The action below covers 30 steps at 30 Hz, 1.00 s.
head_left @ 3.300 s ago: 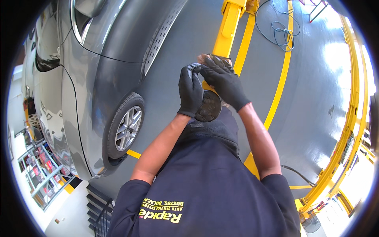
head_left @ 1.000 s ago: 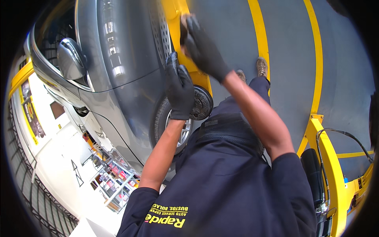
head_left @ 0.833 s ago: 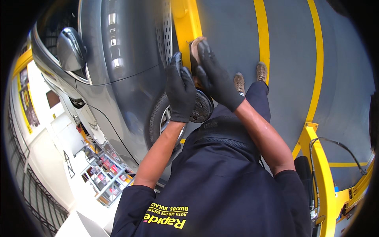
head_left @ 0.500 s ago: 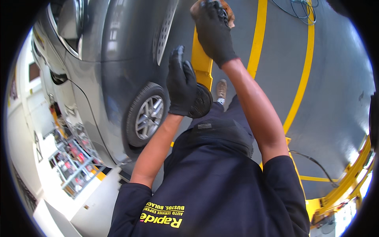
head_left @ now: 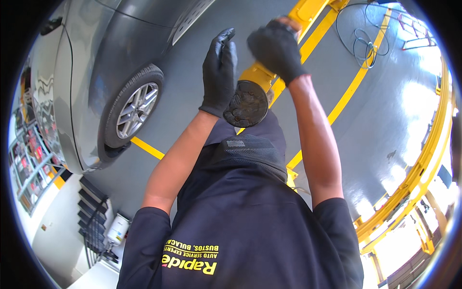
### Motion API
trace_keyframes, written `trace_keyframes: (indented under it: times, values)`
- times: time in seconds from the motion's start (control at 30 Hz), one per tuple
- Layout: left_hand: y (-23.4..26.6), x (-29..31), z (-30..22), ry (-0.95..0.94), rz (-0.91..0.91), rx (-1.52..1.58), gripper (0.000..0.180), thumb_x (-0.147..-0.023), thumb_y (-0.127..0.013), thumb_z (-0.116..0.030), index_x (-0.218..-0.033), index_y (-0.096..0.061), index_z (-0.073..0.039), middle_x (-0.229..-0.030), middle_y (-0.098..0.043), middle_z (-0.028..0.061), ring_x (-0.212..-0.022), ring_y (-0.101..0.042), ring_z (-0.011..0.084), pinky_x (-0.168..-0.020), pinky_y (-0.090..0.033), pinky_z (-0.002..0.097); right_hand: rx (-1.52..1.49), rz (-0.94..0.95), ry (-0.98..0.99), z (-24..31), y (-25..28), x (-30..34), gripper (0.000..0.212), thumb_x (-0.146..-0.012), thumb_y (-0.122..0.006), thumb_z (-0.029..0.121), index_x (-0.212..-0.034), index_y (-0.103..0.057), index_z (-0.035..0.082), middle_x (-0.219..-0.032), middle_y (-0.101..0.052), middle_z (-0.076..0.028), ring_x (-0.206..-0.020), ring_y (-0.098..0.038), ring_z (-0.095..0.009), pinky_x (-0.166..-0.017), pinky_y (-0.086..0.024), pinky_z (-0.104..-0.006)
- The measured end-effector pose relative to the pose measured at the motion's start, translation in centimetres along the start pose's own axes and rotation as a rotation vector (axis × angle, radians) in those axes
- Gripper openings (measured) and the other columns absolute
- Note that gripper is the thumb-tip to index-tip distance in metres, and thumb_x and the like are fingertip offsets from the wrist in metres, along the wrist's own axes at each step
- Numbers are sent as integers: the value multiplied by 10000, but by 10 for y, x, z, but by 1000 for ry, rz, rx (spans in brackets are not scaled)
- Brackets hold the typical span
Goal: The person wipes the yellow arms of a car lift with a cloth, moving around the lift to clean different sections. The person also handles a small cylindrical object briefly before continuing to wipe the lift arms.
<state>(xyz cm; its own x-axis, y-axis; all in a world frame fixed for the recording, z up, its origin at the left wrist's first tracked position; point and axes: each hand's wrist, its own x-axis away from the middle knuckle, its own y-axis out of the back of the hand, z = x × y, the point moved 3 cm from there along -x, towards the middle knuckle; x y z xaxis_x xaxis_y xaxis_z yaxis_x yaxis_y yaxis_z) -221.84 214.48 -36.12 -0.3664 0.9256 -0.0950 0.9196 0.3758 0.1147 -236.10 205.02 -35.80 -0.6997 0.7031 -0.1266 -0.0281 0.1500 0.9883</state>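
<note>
My left hand (head_left: 220, 77), in a black glove, is held up with its fingers stretched out and holds nothing. Beside its palm is the round black rubber pad (head_left: 248, 103) at the end of a yellow lift arm (head_left: 255, 74); I cannot tell whether they touch. My right hand (head_left: 279, 50), also gloved in black, is curled closed above the lift arm and smeared by motion. A bit of an orange-brown thing (head_left: 288, 23) shows past its knuckles; most of it is hidden by the hand.
A grey car (head_left: 86, 72) with a silver-rimmed wheel (head_left: 137, 110) stands on the left. Yellow lines cross the grey floor (head_left: 356, 139). A coiled hose (head_left: 365, 45) lies at the far right. Yellow lift parts (head_left: 414, 178) curve along the right, and dark steps (head_left: 91, 207) stand lower left.
My view has turned, so the car sits further left and more of the lift arm shows. My right hand has come lower and nearer, still closed. My left hand stays open beside the pad.
</note>
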Motion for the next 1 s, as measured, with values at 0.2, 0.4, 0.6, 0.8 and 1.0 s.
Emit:
trace_keyframes:
  times: [0.2,0.4,0.6,0.8,1.0]
  values:
    - [47,7,26,429,194,269,433,-1203,-486,-279,-1482,-645,10,-1487,-685,119,-1383,-654,212,-1198,-503,375,-1452,170,-347,0,16,11,221,-1048,-719,275,-1074,-801,71,-962,-799,-30,-861,-755,-147,-723,-563,-306]
    - [26,-10,-28,199,347,390,470,-1137,-655,-313,-1475,-630,14,-1353,-723,104,-1276,-661,155,-1109,-528,336,-1547,-54,-342,-11,33,34,345,-1118,-558,147,-1426,-630,10,-1361,-728,-96,-1260,-680,-216,-1128,-527,-355]
    - [22,-10,-35,339,446,442,366,-1111,-696,-261,-1352,-698,15,-1278,-732,71,-1193,-667,130,-1087,-529,327,-1447,-132,-532,7,58,66,357,-1150,-559,181,-1456,-584,-1,-1394,-714,-175,-1232,-722,-292,-1121,-563,-397]
    - [56,-34,-52,168,119,557,288,-1098,-656,-239,-1283,-726,-31,-1145,-740,34,-1056,-713,102,-941,-586,301,-1822,-294,-823,-14,96,113,340,-1189,-479,161,-1445,-585,-36,-1370,-730,-193,-1285,-742,-296,-1101,-605,-406]
    - [14,-45,-6,349,486,136,378,-1098,-709,-244,-1403,-689,-22,-1199,-737,24,-1063,-671,100,-957,-545,280,-1689,-462,-1090,-72,108,195,394,-1183,-483,219,-1432,-626,-52,-1331,-744,-182,-1179,-770,-283,-1036,-627,-384]
